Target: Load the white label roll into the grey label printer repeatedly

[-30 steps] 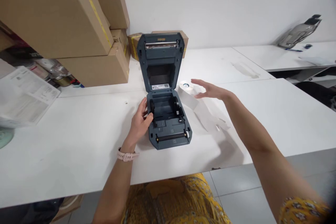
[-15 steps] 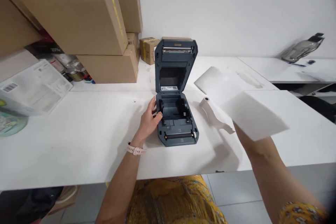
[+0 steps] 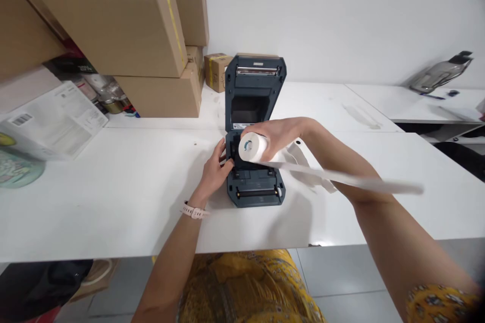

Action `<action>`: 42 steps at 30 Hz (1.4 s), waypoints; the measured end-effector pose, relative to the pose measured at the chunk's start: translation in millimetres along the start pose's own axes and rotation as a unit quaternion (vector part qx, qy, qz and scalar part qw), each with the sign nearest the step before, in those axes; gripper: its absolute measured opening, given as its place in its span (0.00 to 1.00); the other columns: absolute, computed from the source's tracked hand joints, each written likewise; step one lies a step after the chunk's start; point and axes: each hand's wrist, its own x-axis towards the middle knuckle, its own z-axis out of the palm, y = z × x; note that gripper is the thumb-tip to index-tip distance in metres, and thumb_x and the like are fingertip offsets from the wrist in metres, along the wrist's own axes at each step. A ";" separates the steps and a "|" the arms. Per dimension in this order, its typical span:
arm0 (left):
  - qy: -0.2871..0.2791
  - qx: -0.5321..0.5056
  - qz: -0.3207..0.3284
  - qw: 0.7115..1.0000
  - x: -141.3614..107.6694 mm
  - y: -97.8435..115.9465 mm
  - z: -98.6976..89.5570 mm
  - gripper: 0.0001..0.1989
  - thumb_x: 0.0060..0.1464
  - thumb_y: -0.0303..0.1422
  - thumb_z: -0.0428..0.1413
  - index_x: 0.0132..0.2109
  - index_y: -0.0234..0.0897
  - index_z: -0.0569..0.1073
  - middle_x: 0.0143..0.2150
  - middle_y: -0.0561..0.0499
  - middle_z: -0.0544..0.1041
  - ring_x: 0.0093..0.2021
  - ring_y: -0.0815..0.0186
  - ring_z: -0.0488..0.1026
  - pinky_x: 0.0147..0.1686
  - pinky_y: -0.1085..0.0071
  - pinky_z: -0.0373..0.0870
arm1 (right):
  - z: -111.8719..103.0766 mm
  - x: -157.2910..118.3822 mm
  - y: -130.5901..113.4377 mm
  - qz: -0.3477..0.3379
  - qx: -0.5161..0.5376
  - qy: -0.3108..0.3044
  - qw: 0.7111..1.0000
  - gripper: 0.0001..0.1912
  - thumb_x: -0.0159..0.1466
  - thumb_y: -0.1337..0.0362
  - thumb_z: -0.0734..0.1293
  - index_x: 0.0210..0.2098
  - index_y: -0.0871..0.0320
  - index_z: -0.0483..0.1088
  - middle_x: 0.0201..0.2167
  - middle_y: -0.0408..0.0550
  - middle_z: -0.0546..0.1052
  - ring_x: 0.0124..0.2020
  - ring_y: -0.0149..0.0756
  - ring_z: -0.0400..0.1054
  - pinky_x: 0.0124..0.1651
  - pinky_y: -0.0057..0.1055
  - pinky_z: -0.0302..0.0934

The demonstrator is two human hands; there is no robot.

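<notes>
The right hand (image 3: 278,133) is clamping the roll (image 3: 250,147) over the open printer (image 3: 253,201), while the left hand (image 3: 214,175), fingers parted, is touching its left edge.

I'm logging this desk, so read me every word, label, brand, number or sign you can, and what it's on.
Nothing reads clearly.
Black package: pale lettering, too blurred.
Wrapped package: barcode and small print, too small.
Small carton: dark marks, unclear.
Printer: label in lid, too small.
Paper roll: teal mark, unclear.

Wht paper roll (image 3: 251,147), end trailing, over open dk gry printer (image 3: 254,181).
</notes>
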 end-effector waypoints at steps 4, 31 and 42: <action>0.004 -0.005 0.000 1.000 0.2 -1.0 0.1 0.41 0.61 0.35 0.58 0.77 0.43 0.54 0.77 0.40 0.62 0.71 0.50 0.69 0.70 0.48 0.64 | -5.8 30.2 -7.8 0.100 -0.057 -0.275 0.955 0.30 0.44 0.55 0.80 0.45 0.53 0.75 0.39 0.43 0.79 0.45 0.47 0.75 0.40 0.34 0.69; -0.021 0.058 -0.016 0.998 -5.5 16.3 -2.2 0.41 0.64 0.35 0.53 0.79 0.44 0.47 0.78 0.41 0.59 0.74 0.48 0.64 0.73 0.45 0.59 | 5.2 36.2 -0.4 0.172 0.002 -0.397 0.901 0.33 0.49 0.47 0.77 0.50 0.52 0.68 0.48 0.45 0.77 0.48 0.49 0.73 0.44 0.37 0.62; 0.066 -0.002 -0.073 0.995 -3.2 26.6 4.3 0.45 0.56 0.31 0.61 0.77 0.43 0.53 0.69 0.39 0.73 0.60 0.52 0.80 0.62 0.52 0.75 | 3.4 29.6 -8.1 0.177 -0.012 -0.363 0.915 0.30 0.48 0.50 0.77 0.48 0.51 0.70 0.44 0.45 0.79 0.43 0.49 0.74 0.42 0.38 0.63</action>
